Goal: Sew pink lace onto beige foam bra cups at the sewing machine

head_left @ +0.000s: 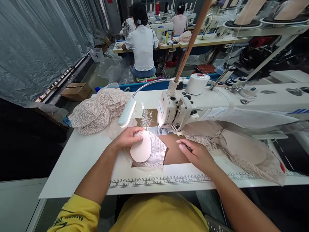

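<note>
My left hand (129, 139) is closed on a bra cup (140, 149), thumb on top, at the left of the sewing machine's needle area. The cup is a smooth pale pad with white lace (158, 151) spreading from its right side over the brown plate (174, 150). Between the thumb and fingers of my right hand (194, 152) is a slim dark pointed tool (185, 146), probably tweezers; its tip points left, apart from the lace. The white sewing machine (193, 103) stands just beyond both hands, and its needle is too small to make out.
A pile of lace cups (96, 111) lies at the table's left. More cups (243, 148) lie under the machine arm at right. A lamp (127, 112) on a bent neck hangs above my left hand. A ruler strip (154, 182) runs along the front edge. Co-workers sit beyond.
</note>
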Motion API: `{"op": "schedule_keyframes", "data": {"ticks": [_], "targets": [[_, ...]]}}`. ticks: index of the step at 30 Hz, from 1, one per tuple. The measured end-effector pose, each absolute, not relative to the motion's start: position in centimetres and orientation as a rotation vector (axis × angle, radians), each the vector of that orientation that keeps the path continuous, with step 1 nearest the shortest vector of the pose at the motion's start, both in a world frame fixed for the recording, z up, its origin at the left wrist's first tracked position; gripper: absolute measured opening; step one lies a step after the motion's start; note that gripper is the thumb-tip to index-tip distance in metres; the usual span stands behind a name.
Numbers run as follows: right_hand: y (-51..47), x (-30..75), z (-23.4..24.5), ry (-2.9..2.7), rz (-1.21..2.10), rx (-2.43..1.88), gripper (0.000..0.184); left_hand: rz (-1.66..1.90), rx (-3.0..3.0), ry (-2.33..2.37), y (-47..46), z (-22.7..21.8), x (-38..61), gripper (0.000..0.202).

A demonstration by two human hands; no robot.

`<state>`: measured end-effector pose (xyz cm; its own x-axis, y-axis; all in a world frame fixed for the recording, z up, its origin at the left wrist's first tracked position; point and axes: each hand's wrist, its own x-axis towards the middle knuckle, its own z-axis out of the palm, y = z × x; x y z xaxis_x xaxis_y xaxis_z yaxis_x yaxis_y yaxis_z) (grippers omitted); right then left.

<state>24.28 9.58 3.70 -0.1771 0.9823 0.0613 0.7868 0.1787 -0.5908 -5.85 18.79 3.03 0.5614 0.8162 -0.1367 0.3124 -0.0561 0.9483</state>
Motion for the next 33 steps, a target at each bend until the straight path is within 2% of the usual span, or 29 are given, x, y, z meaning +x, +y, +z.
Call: {"op": "schedule_keyframes", "data": {"ticks": [11,17,22,27,33], "targets": [[11.1,22.8,3.0,-1.9,0.916,-1.668,0.031,0.514,1.598,0.887,18.7,2.9,-5.7,0.038],[11.1,22.3,2.9,-1.869,1.069,-1.622,0.037,0.493,1.583,0.919,18.7,3.0,-5.6,0.04],[11.2,22.2,3.4,-1.855,1.091,-1.605,0.035,0.491,1.561,0.926,18.7,2.9,-5.6,0.04],[12.4,21.0,4.0,-1.903,1.108,-1.518,0.023,0.502,1.641,0.879,18.6,2.8,-5.1,0.036],[13.8,18.2,4.0,-1.977,1.056,-1.45,0.023,0.529,1.738,0.804,17.1,3.3,-3.4,0.037]]}}
